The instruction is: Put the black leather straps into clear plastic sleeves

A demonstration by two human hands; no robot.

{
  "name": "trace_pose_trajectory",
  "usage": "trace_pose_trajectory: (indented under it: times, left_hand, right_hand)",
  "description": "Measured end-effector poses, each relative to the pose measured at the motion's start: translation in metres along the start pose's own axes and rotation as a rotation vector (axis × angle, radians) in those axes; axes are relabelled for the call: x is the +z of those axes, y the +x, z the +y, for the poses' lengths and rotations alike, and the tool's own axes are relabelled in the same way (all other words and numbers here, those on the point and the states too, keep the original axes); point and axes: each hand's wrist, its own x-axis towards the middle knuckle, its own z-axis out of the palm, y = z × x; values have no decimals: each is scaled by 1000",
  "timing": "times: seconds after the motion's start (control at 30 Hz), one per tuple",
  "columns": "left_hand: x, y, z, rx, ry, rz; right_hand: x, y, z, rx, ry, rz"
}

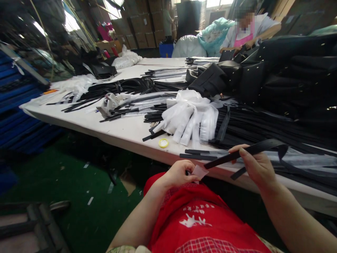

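In front of my red apron, my left hand (184,172) pinches a small translucent plastic sleeve (200,172) between thumb and fingers. My right hand (256,167) grips a long black strap (223,160), whose flat end points at the mouth of the sleeve. The strap loops back over my right hand and a second end hangs below it. Whether the strap tip touches the plastic, I cannot tell. Just beyond my hands, black straps in clear sleeves (202,154) lie along the table edge, and a fanned pile of white plastic sleeves (189,116) sits on more straps.
A yellow tape roll (163,143) lies near the edge of the white table (126,131). Black bags (289,77) are heaped at the right. Across the table a co-worker (247,31) handles a black item. A wooden stool (31,228) stands at lower left, near blue stacks (21,105).
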Motion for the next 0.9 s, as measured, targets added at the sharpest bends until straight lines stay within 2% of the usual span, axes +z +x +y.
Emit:
trace_pose_trajectory:
  times: [0.13, 0.3, 0.37, 0.4, 0.53, 0.57, 0.63, 0.7, 0.77, 0.8, 0.83, 0.9]
  left_hand:
    - [3, 1, 4, -6, -86, -6]
    - [23, 14, 3, -79, -423, 28]
    - [31, 17, -1, -94, -502, 59]
    - [33, 17, -4, -104, -512, 68]
    - [31, 14, -11, -193, -414, 49]
    - [31, 14, -11, -218, -409, 45]
    - [34, 18, -8, -256, -472, 43]
    - [39, 25, -3, -257, -553, 71]
    - [45, 31, 2, -226, -537, 134]
    - [47, 33, 2, -206, -487, 169]
    - [47, 33, 2, -190, -424, 196]
    - [46, 32, -1, -179, -307, 196]
  right_hand:
    - [10, 1, 1, 53, -59, -163]
    - [41, -7, 12, 116, -66, -312]
    - [44, -5, 20, 154, 11, -280]
    - [40, -1, 24, 192, 78, -215]
    - [4, 21, 37, 300, 396, 213]
    - [-1, 24, 37, 298, 420, 261]
    - [2, 21, 32, 316, 371, 195]
    - [18, 11, 26, 373, 285, -15]
    - [34, 3, 21, 434, 271, -202]
    - [38, 2, 21, 450, 298, -222]
    - [37, 4, 23, 454, 344, -188]
    - [27, 11, 28, 435, 443, 3]
